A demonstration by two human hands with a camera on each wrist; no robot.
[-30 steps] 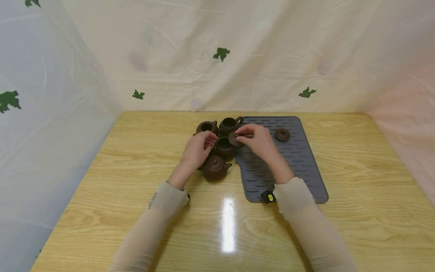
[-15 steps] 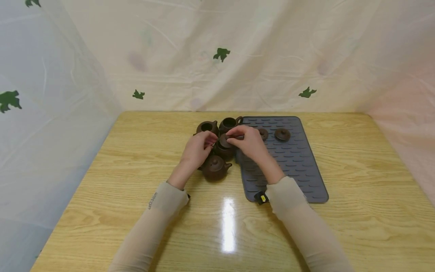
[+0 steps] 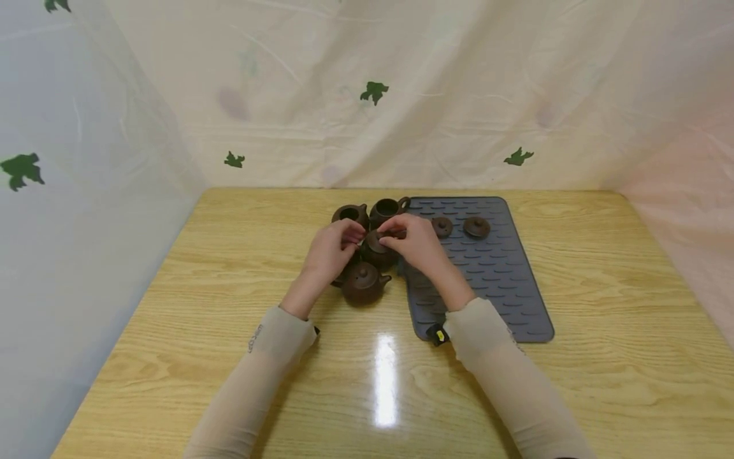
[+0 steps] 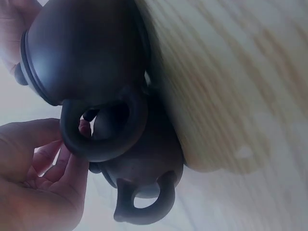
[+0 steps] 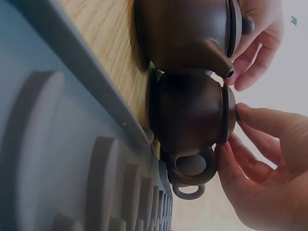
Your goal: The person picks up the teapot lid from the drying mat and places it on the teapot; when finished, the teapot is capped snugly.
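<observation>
Several small dark brown clay teapots stand clustered left of a grey ribbed mat (image 3: pixel 493 280). My right hand (image 3: pixel 408 237) pinches the knob of a lid (image 5: pixel 230 111) that sits on the middle teapot (image 3: pixel 378 252). My left hand (image 3: pixel 335 245) holds that teapot at its loop handle (image 4: pixel 103 132), a fingertip (image 4: pixel 85 129) showing through the loop. The front teapot (image 3: pixel 363 285) wears its lid. The two back teapots, one on the left (image 3: pixel 350 213) and one on the right (image 3: pixel 387 208), stand without lids.
Two loose lids, one (image 3: pixel 442 226) and another (image 3: pixel 476 227), lie on the far part of the mat. The wooden table (image 3: pixel 229 319) is walled by draped pale sheets with green leaf shapes on three sides.
My right hand carried the lid leftward from the mat's edge and set it on the middle teapot. That uncovered a second lid on the mat. The left hand stayed at the teapot.
</observation>
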